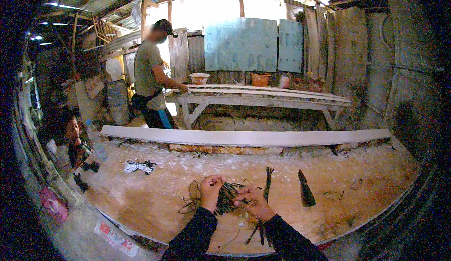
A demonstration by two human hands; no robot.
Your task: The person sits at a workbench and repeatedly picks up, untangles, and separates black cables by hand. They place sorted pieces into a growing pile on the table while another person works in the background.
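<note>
Over the near middle of the wooden table, my left hand (211, 191) pinches a bundle of dark, thin strands (226, 199) with its fingers closed. My right hand (254, 202) is at the bundle's right side, its fingers bent against the strands. Loose loops of dark strand (189, 203) lie left of my left hand. A dark, twisted stick-like piece (268, 179) lies beyond my right hand, and more dark strips (256, 233) show below it. Further right is a dark, tapered object (307, 193) whose kind I cannot make out.
A white bundle of cord (137, 167) and small dark bundles (81, 182) lie on the table's left. A long pale board (244, 138) runs along its far edge. Beyond, a person (152, 68) stands at another bench (263, 96). Another person (73, 132) is at the left.
</note>
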